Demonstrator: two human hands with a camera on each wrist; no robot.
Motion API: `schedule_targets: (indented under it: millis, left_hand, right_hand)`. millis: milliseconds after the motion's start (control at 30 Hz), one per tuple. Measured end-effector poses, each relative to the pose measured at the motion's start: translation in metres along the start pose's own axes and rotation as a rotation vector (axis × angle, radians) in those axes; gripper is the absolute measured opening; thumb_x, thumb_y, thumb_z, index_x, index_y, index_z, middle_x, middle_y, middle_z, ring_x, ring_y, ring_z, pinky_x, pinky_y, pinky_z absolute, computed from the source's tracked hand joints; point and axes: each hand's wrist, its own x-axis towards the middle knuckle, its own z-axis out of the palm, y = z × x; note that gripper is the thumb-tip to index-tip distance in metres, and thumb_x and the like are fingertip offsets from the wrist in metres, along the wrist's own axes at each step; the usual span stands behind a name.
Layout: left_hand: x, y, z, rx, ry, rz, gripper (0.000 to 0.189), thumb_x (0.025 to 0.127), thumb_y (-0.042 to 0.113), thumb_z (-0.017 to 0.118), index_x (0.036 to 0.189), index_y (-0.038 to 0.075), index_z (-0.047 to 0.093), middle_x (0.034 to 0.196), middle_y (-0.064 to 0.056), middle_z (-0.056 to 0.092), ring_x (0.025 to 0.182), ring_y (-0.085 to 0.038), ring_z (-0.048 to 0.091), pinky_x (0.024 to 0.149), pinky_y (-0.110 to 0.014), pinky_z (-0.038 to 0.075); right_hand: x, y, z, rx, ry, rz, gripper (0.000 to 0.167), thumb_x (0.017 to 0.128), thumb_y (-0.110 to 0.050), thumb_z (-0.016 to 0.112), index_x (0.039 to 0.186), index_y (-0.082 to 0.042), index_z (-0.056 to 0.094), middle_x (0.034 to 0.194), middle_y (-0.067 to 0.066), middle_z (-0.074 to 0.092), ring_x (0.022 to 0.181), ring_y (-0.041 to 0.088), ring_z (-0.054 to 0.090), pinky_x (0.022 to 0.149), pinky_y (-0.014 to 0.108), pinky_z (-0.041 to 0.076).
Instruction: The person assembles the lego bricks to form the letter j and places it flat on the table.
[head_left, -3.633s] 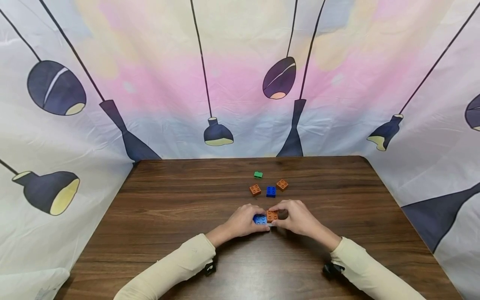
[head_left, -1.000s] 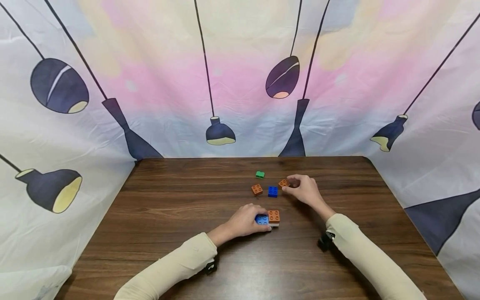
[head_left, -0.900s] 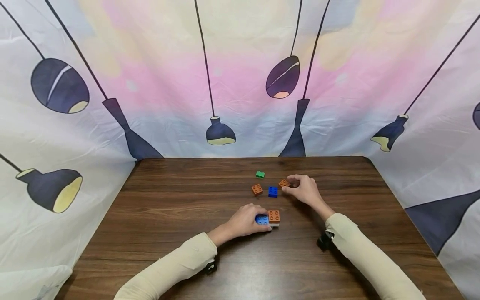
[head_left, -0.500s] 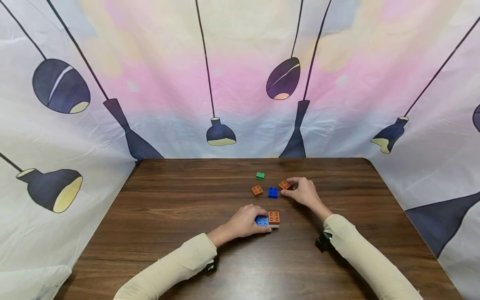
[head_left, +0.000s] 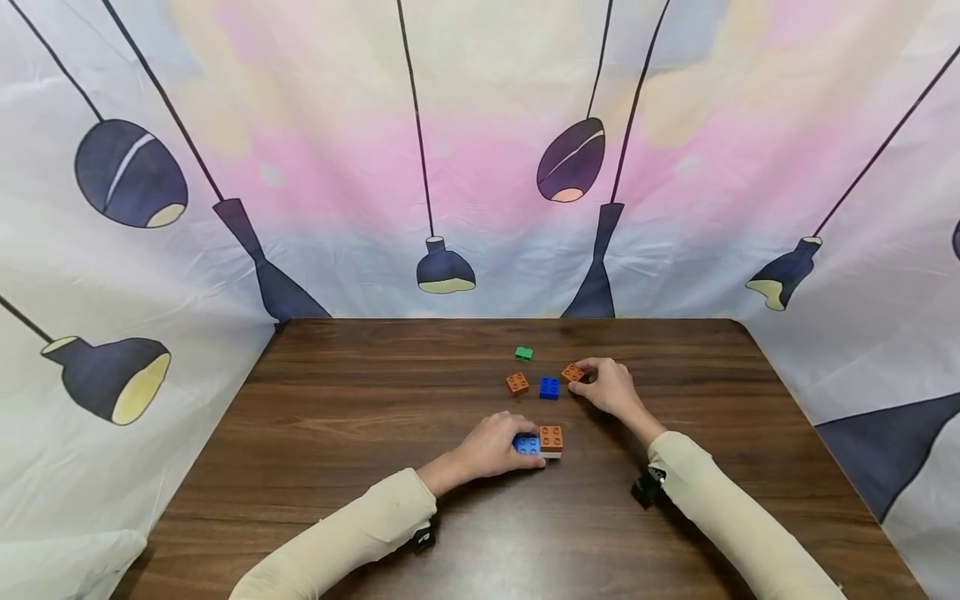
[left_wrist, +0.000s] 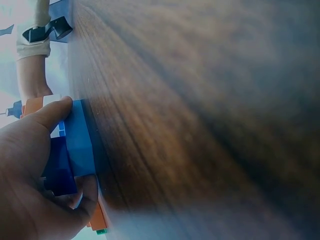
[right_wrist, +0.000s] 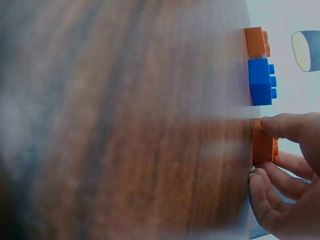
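Observation:
In the head view my left hand (head_left: 491, 446) grips a small stack of toy building bricks on the table, thumb on the near side and fingers on the far side. Blue bricks (left_wrist: 80, 145) form its left part, partly hidden by the hand. On its right end an orange brick (head_left: 551, 437) sits on top of a white brick (head_left: 552, 455). Farther back, my right hand (head_left: 609, 388) pinches another orange brick (right_wrist: 263, 141) between thumb and fingers, and this brick stands on the table, studs up.
Left of the right hand lie a dark blue brick (head_left: 549, 388) and an orange brick (head_left: 517, 383). Behind them is a green brick (head_left: 523, 354). The brown wooden table (head_left: 337, 400) ends at a printed cloth backdrop (head_left: 337, 208).
My right hand has let go of the orange brick on the stack and moved back to another orange brick, which it now pinches. My left hand stays on the stack.

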Motion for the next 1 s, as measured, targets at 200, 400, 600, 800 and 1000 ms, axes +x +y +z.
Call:
schedule_targets:
  millis: [200,400,600,800,1000]
  left_hand:
    - [-0.001,-0.001,0.001,-0.004,-0.002,0.001,0.049,0.09,0.045,0.078,0.125,0.011,0.073,0.119,-0.002,0.073,0.102,-0.013,0.065,0.084,-0.028,0.051]
    - [0.0,-0.001,0.0,-0.007,-0.001,0.002,0.049,0.09,0.045,0.078,0.125,0.011,0.073,0.119,-0.003,0.073,0.1,-0.013,0.064,0.082,-0.028,0.051]
    - [0.001,0.0,-0.001,-0.003,-0.005,0.003,0.05,0.09,0.046,0.077,0.126,0.011,0.073,0.119,-0.003,0.073,0.1,-0.013,0.064,0.083,-0.028,0.051]
    - [0.002,-0.001,-0.001,-0.009,-0.005,0.01,0.049,0.09,0.046,0.077,0.124,0.011,0.073,0.117,-0.002,0.073,0.097,-0.011,0.064,0.081,-0.027,0.05]
    - [0.002,-0.002,0.0,0.007,-0.006,0.017,0.049,0.09,0.046,0.077,0.124,0.011,0.074,0.116,-0.002,0.073,0.098,-0.012,0.065,0.081,-0.027,0.051]
  right_hand:
    - [-0.001,0.0,0.0,0.009,0.007,-0.001,0.041,0.089,-0.022,0.08,0.124,-0.001,0.071,0.107,0.015,0.073,0.09,0.026,0.066,0.08,0.046,0.051]
    - [-0.006,-0.004,-0.006,0.042,0.011,-0.019,0.041,0.09,-0.02,0.078,0.126,-0.002,0.07,0.108,0.015,0.074,0.094,0.028,0.069,0.08,0.046,0.054]
    - [-0.013,-0.016,-0.014,0.065,0.001,-0.033,0.041,0.091,-0.022,0.078,0.128,-0.006,0.07,0.112,0.013,0.074,0.097,0.027,0.069,0.081,0.046,0.055]
    - [-0.021,-0.029,-0.02,0.076,-0.005,-0.075,0.041,0.092,-0.025,0.077,0.129,-0.012,0.07,0.113,0.011,0.073,0.099,0.027,0.069,0.083,0.048,0.055]
    - [-0.031,-0.045,-0.024,0.135,-0.034,-0.133,0.039,0.091,-0.024,0.077,0.129,-0.013,0.07,0.114,0.009,0.073,0.099,0.026,0.07,0.083,0.047,0.056]
